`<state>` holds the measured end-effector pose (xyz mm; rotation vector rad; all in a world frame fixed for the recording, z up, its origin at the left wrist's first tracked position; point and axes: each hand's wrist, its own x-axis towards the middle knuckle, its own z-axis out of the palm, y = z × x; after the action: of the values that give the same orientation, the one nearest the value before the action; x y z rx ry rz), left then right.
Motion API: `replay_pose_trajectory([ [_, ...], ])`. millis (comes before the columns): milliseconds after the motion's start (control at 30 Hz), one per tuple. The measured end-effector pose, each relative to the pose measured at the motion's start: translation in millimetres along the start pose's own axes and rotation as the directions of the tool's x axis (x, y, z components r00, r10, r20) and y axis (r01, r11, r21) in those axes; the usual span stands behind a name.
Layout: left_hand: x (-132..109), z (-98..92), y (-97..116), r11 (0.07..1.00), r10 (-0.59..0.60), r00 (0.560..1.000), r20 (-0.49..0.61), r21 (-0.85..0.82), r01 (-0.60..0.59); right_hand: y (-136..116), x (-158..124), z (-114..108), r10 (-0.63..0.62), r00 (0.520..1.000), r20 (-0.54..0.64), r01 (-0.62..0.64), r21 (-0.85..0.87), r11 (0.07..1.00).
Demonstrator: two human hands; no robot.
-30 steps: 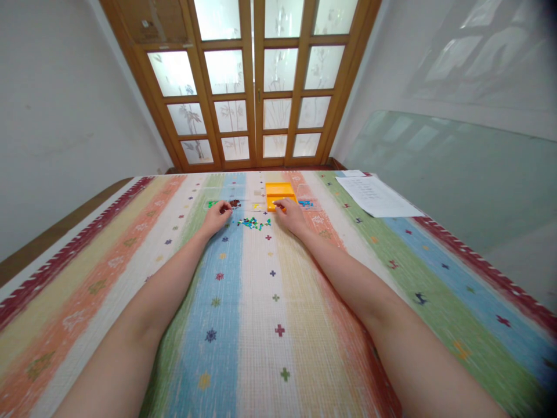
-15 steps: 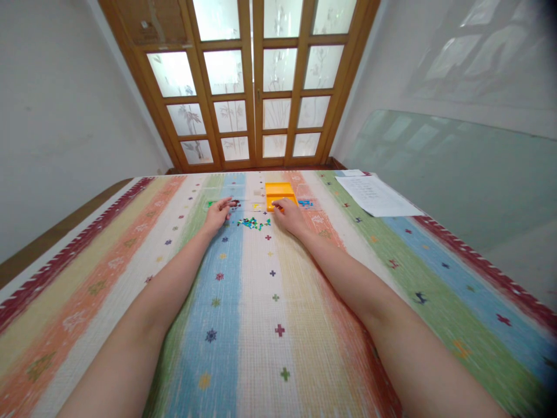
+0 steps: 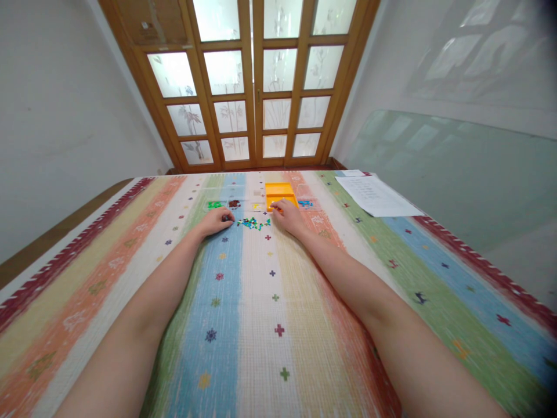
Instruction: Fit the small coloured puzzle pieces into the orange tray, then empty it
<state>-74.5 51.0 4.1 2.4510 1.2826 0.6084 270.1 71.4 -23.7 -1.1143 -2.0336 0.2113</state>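
Observation:
A small pile of tiny multicoloured pieces (image 3: 253, 223) lies on the striped tablecloth (image 3: 261, 302) far ahead of me. My left hand (image 3: 216, 220) rests just left of the pile, fingers curled in a pinch; what it holds is too small to make out. My right hand (image 3: 288, 213) sits right of the pile, fingertips pinched together at the front edge of an orange tray (image 3: 279, 192). Small sorted heaps lie in a row beyond the pile: green (image 3: 213, 204), dark red (image 3: 234, 203), yellow (image 3: 256, 206) and blue (image 3: 305, 203).
A sheet of white paper (image 3: 375, 195) lies at the table's far right. A glass pane (image 3: 456, 174) leans along the right wall. Wooden-framed frosted glass doors (image 3: 256, 81) stand behind the table.
My left hand has drawn back from the dark red heap toward me and now sits beside the mixed pile. My right hand has barely shifted.

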Motion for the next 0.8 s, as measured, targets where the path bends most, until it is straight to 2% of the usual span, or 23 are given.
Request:
replay_pose_trajectory([
  [167, -1.3, -3.4, 4.0, 1.000, -0.010, 1.000, 0.022, -0.023, 0.011, -1.0, -0.2, -0.9, 0.004, 1.000, 0.008, -0.004, 0.004, 1.000],
  [267, -1.4, -0.4, 14.2, 0.996, -0.020, 0.997, 0.070, -0.084, 0.025, -1.8, -0.3, -1.3, -0.005, 1.000, 0.005, 0.005, 0.002, 1.000],
  [400, 4.6, 15.8, 44.7, 0.990, -0.015, 0.998, 0.068, -0.139, 0.024, -3.7, -0.5, -2.0, -0.058, 0.998, 0.033, 0.058, -0.003, 0.998],
  [567, 13.7, 36.7, 80.8, 0.997, 0.012, 1.000, 0.021, -0.070, -0.011, -12.8, -0.9, -5.6, -0.142, 0.983, 0.114, 0.145, -0.018, 0.989],
  [667, 14.6, 39.1, 79.0, 1.000, 0.006, 1.000, -0.024, -0.029, -0.007, -21.9, -1.7, -7.5, -0.213, 0.958, 0.191, 0.218, -0.006, 0.976],
  [800, 12.1, 35.2, 57.2, 0.998, -0.059, 0.993, -0.103, 0.027, 0.062, -36.5, -3.9, -8.8, -0.292, 0.912, 0.287, 0.294, 0.040, 0.955],
])
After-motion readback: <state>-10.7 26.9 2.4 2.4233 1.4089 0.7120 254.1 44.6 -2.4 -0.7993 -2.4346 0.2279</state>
